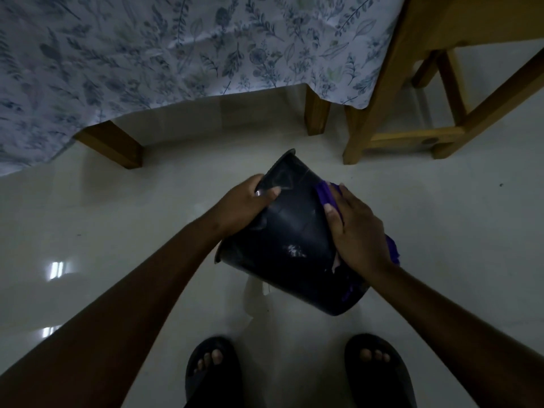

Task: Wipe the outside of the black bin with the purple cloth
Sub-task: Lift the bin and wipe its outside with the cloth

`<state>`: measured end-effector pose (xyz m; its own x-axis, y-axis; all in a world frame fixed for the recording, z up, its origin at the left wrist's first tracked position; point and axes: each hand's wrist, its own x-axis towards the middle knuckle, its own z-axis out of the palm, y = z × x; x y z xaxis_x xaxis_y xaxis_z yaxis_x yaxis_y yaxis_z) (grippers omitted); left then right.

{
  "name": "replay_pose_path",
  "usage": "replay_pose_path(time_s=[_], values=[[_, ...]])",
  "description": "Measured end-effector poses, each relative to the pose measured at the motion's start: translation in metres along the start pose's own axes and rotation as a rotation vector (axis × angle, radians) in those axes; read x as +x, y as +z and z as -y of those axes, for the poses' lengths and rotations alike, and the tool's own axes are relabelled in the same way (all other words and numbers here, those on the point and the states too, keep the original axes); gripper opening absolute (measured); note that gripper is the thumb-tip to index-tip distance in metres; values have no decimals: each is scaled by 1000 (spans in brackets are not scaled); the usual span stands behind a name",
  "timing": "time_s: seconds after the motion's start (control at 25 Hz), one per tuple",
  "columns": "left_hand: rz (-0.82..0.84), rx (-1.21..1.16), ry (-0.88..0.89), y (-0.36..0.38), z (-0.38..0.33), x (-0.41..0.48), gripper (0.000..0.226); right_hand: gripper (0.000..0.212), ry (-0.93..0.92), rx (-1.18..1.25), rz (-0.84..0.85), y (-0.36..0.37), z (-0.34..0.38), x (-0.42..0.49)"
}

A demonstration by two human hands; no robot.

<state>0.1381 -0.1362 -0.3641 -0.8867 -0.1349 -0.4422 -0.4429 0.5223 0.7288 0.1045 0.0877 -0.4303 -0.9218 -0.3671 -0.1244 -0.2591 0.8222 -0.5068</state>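
Note:
The black bin [291, 231] is held tilted above the floor in the middle of the head view. Its side wall faces me, with pale smudges on its lower part. My left hand [245, 203] grips the bin's left side near the far end, thumb across the wall. My right hand [357, 228] lies flat on the bin's right side, pressing the purple cloth [323, 192] against it. Purple cloth shows above my fingers and again beside my wrist; the rest is hidden under the hand.
A table with a floral cloth [176, 48] and wooden legs [114, 145] stands ahead. A wooden chair [412, 113] is at the right. The pale glossy tile floor [117, 231] lies all around. My feet in dark sandals [212, 369] are below the bin.

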Motion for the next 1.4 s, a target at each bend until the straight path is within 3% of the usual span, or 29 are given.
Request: replay_pose_path(time_s=[0.16, 0.28, 0.36, 0.56, 0.6, 0.72, 0.8, 1.0, 1.24, 1.4], values=[[-203, 165, 50, 9, 3, 6, 32, 56, 4, -25, -11, 9, 5, -21], [-193, 297, 86, 11, -11, 24, 30, 52, -233, -91, 26, 20, 20, -93], [-178, 296, 119, 12, -12, 28, 29, 51, -319, -107, 21, 19, 14, -94], [-221, 255, 119, 15, -9, 25, 32, 53, 138, 126, 5, 1, 16, -16], [-234, 264, 104, 17, -8, 25, 34, 54, 109, 85, -1, 5, 20, -25], [-240, 290, 84, 19, -6, 26, 36, 51, -242, -123, 24, 18, 37, -90], [-225, 241, 110, 17, -9, 27, 33, 52, -366, -172, 36, 17, 27, -85], [-260, 209, 91, 20, -8, 23, 32, 61, 162, 98, -18, 0, 14, -5], [-258, 235, 91, 21, -6, 27, 32, 53, -279, -138, 52, 20, 32, -83], [-276, 189, 89, 22, -10, 24, 32, 56, -35, -66, -36, -1, 20, -5]])
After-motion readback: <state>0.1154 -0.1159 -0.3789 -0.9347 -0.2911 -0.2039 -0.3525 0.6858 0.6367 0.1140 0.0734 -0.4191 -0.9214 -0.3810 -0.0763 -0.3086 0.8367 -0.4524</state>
